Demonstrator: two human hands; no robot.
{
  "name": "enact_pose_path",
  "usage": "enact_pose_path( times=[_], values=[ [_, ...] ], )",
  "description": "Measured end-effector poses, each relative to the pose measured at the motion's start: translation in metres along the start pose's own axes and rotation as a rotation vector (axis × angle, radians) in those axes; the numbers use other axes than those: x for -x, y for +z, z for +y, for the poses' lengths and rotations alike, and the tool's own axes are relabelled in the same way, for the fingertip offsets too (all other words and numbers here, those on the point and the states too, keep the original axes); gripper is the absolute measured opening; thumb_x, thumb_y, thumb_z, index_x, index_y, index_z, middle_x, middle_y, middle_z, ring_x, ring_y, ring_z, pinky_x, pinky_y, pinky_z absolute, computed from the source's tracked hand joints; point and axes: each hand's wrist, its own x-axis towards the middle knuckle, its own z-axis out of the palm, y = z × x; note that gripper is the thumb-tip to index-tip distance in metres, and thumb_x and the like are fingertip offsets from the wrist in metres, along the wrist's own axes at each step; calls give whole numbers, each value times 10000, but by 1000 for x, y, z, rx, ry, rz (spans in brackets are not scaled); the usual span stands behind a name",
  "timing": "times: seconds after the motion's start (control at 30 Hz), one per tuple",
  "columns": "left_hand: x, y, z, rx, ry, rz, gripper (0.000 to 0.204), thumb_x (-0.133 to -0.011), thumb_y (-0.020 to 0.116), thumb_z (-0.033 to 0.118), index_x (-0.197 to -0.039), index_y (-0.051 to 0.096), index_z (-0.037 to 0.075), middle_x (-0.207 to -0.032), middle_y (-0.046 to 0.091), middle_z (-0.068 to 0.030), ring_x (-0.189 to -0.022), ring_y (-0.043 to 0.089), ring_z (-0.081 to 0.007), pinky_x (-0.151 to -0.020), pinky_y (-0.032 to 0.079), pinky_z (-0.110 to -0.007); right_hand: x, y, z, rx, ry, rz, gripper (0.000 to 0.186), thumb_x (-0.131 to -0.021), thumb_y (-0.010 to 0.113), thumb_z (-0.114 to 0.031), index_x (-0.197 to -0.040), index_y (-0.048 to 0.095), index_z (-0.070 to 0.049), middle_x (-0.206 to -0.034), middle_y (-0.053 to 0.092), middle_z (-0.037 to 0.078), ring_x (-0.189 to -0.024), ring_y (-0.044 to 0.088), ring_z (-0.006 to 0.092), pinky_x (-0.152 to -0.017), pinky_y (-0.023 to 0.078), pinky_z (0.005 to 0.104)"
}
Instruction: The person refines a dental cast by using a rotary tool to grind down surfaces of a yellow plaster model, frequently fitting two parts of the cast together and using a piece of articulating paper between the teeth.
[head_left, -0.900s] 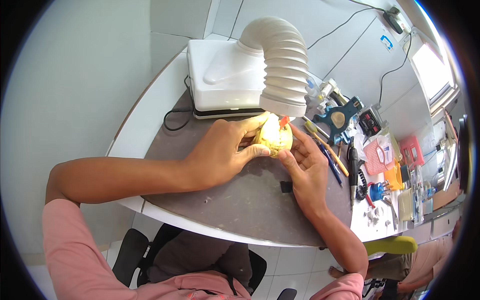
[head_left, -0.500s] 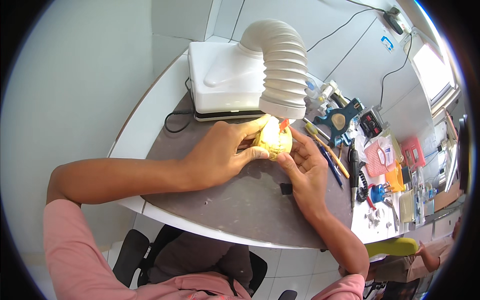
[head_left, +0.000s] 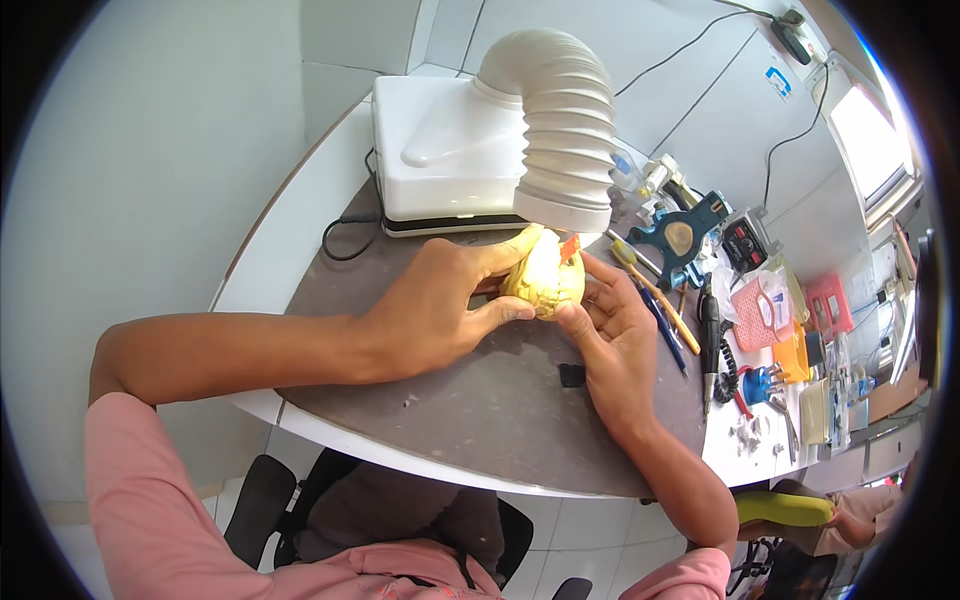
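**Both hands close on a yellow cast under the extraction hose**

Nearest the camera come the pink sleeves and a dark office chair (head_left: 330, 510) tucked under the table edge. The grey mat (head_left: 480, 400) covers the curved white table (head_left: 270, 270), with a small black block (head_left: 571, 375) lying on it just beside the right wrist.

The left hand (head_left: 435, 310) reaches in from the left, thumb along the top and fingers curled beneath, clamped on the yellow cast (head_left: 543, 283). The right hand (head_left: 615, 335) closes on the same cast from the right, thumb pressed to its lower edge and fingers wrapped behind. A small orange tip (head_left: 570, 247) shows at the top of the cast; what it belongs to cannot be told. The cast sits held between both hands just above the mat, near the table's middle.

To the right of the hands lie pens and a wooden-handled tool (head_left: 660, 300), then a black handpiece (head_left: 709, 330) with a coiled cord. Directly above the cast hangs the mouth of the ribbed hose (head_left: 565, 130), which rises from the white extractor box (head_left: 450, 150) at the table's rear. Further right stand a blue holder (head_left: 685, 235) and pink and orange boxes (head_left: 775, 320).
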Motion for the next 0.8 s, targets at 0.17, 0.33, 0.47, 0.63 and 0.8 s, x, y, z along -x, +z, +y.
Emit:
enact_pose_path(
  times=[0.17, 0.33, 0.47, 0.63, 0.8],
  values=[
    [-1, -4, 0, 146, -43, -1, 595, -903, 675, 65, -1416, 407, -69, -1250, 627, -190, -1138, 617, -191, -1006, 479, -320, -3, 3, 6, -17, -58, -29, 500, -910, 678, -58, -1343, 455, 57, -1122, 645, 181, -1030, 650, 194, -897, 536, 302],
    [-4, -6, 4, 70, -20, -23, 588, -892, 694, 84, -1389, 432, -88, -1233, 633, -211, -1131, 629, -207, -999, 482, -324, -1, -1, 1, -31, 17, -13, 518, -904, 682, -50, -1350, 444, 63, -1137, 638, 183, -1044, 643, 189, -905, 527, 294],
    [-8, -7, 12, -143, -60, 4, 588, -879, 715, 111, -1367, 457, -94, -1216, 641, -222, -1133, 635, -231, -1002, 478, -323, -6, 0, 3, -69, 15, -7, 541, -900, 677, -40, -1363, 417, 67, -1141, 632, 173, -1060, 634, 181, -918, 514, 285],
    [-11, 2, -3, -69, 98, 142, 506, -854, 717, 140, -1264, 526, -88, -1065, 657, -237, -972, 649, -309, -874, 492, -352, -9, -3, -3, -162, 26, -5, 541, -911, 663, -57, -1373, 407, 58, -1144, 627, 146, -1074, 621, 176, -947, 497, 296],
    [-10, -10, 2, -288, 23, 138, 475, -856, 693, 113, -1272, 539, -56, -1118, 661, -190, -997, 669, -267, -922, 505, -359, -10, -24, -5, -357, 131, 171, 497, -936, 612, -72, -1370, 411, 62, -1203, 593, 150, -1082, 621, 194, -970, 505, 329]
  ],
)
